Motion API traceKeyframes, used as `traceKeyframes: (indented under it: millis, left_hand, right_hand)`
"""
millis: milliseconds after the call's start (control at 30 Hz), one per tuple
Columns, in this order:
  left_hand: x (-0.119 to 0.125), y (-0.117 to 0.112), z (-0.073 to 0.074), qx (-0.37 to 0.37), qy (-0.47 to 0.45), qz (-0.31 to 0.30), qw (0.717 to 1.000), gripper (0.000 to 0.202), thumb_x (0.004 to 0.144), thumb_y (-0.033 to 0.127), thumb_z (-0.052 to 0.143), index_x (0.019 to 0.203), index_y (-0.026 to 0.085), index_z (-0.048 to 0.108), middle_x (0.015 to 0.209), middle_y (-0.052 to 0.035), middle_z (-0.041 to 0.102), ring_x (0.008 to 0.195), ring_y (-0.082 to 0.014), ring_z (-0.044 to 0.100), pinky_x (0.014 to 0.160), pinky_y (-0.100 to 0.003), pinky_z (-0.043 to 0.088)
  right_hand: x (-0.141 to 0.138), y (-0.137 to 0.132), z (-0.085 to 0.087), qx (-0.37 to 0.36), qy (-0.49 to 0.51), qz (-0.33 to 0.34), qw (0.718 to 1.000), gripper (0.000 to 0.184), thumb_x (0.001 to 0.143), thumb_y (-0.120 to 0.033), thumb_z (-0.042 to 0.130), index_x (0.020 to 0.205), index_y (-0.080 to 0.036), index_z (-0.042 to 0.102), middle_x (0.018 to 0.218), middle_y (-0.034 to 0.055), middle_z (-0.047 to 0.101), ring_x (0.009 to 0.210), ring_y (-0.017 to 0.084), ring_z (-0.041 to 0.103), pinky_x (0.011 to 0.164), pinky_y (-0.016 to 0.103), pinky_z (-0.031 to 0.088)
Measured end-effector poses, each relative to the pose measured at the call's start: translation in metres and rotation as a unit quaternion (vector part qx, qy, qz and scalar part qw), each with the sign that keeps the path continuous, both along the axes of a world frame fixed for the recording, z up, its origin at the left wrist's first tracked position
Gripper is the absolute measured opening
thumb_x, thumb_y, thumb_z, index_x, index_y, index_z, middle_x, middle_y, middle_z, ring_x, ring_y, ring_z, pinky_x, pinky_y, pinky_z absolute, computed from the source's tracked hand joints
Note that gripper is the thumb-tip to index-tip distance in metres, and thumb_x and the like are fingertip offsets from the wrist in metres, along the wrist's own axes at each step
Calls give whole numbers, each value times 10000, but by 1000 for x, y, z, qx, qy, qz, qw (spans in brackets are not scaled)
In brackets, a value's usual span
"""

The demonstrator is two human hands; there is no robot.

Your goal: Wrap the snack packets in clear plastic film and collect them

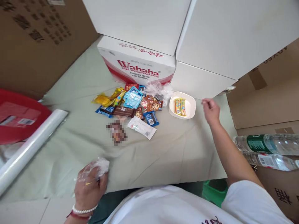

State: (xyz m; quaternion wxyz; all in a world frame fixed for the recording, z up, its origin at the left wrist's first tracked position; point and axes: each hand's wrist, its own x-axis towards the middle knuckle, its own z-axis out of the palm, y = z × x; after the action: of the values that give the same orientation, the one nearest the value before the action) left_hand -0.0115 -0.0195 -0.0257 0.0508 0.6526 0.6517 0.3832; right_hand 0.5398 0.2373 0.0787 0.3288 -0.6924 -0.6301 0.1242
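My left hand (90,182) is closed on a crumpled clear plastic bag (101,166) near the front edge of the cloth-covered table. To the right of a white plastic bowl (190,109), my right hand (211,111) hovers with its fingers curled in and nothing visible in them. Yellow snack packets (179,106) lie side by side in the bowl. Left of it is a pile of wrapped snacks, among them a light blue packet (133,98), a brown bar (124,111), a dark blue packet (151,118) and a white packet (142,127). A blurred-out item (116,132) lies in front.
Behind the pile stands a Wahaha water carton (140,68), with another crumpled clear bag (161,90) against it. A roll of plastic film (32,149) and a red container (21,118) are at left. Water bottles (268,144) lie at right; a green stool (213,193) stands below.
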Motion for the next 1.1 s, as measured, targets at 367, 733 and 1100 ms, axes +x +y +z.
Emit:
traceKeyframes:
  millis: [367, 733, 1100]
  left_hand:
    - [46, 38, 53, -57, -96, -100, 989, 496, 874, 304, 612, 1364, 379, 575, 1318, -19, 682, 1217, -308, 654, 1070, -546, 537]
    - [266, 273, 97, -157, -110, -231, 954, 1094, 699, 353, 894, 1604, 134, 318, 1639, -241, 352, 1550, -371, 348, 1216, -450, 374]
    - [183, 164, 63, -17, -75, -237, 969, 527, 938, 248, 580, 1460, 226, 512, 1540, -163, 489, 1474, -298, 459, 1207, -525, 418]
  right_hand:
    - [-33, -125, -27, -115, -227, 60, 965, 348, 992, -299, 451, 1105, -199, 764, 1125, 128, 700, 981, 269, 670, 795, 365, 538]
    - [-38, -229, -40, 6, -6, -50, 999, 412, 980, -449, 543, 1272, -197, 685, 1398, 187, 570, 676, 151, 637, 777, 428, 602]
    - [9, -253, -17, -16, 17, -107, 994, 336, 967, -488, 579, 1025, -217, 769, 960, 89, 765, 825, 236, 698, 770, 384, 568]
